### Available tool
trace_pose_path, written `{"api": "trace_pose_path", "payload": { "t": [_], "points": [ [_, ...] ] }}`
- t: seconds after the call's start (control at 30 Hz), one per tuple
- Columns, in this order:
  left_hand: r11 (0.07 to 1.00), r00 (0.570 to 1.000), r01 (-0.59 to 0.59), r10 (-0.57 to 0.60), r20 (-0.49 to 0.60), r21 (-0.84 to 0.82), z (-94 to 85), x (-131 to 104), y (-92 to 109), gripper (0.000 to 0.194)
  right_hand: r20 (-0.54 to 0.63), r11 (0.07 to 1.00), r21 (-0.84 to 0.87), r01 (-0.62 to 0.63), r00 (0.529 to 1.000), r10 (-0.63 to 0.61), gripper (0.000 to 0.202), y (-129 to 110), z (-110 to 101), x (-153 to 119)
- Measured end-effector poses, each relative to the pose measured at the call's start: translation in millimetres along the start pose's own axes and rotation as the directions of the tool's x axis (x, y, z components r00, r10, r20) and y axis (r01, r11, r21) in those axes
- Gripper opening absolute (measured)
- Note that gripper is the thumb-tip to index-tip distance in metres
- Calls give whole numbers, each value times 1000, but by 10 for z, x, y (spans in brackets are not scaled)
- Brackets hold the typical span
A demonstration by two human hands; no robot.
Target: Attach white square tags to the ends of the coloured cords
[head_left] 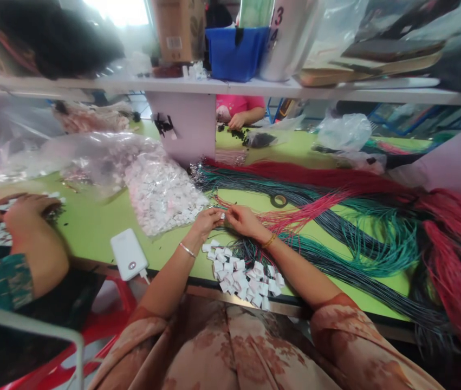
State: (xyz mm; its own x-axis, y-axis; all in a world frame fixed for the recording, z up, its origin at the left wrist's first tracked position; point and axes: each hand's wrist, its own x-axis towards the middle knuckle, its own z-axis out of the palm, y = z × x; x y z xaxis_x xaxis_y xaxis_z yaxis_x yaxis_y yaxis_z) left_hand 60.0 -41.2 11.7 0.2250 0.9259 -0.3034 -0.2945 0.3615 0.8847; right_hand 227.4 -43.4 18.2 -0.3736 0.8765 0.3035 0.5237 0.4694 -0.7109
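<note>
My left hand (209, 221) pinches a small white connector (222, 215) between thumb and fingertips. Close against it on the right, my right hand (243, 219) is closed at the same connector, its fingertips holding something too small to make out, perhaps a wire end. Just below both hands, a pile of white connectors (240, 276) lies at the table's front edge, with thin dark wires beside it. Red wires (299, 214) fan out to the right of my right hand. A clear bag of white connectors (163, 189) lies behind my left hand.
A white power bank (128, 254) with a cable lies left on the green table (92, 222). Black tape (279, 201) sits among long green, grey and red wire bundles (360, 216). A neighbour's hands (31, 208) work at far left; another person's hand (238, 120) shows beneath the shelf (132, 85).
</note>
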Motion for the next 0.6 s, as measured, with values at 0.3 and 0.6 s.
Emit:
{"api": "trace_pose_path", "payload": {
  "t": [0.3, 0.6],
  "points": [
    [959, 987, -145, 158, -38, 245, 88, -75, 63, 19, 102, 981, 163, -108, 991, 92, 26, 102, -66, 53],
    [54, 252, -967, 313, 916, 248, 756, -703, -84, 23, 580, 959, 267, -96, 810, -81, 28, -162, -233, 199]
  ]
}}
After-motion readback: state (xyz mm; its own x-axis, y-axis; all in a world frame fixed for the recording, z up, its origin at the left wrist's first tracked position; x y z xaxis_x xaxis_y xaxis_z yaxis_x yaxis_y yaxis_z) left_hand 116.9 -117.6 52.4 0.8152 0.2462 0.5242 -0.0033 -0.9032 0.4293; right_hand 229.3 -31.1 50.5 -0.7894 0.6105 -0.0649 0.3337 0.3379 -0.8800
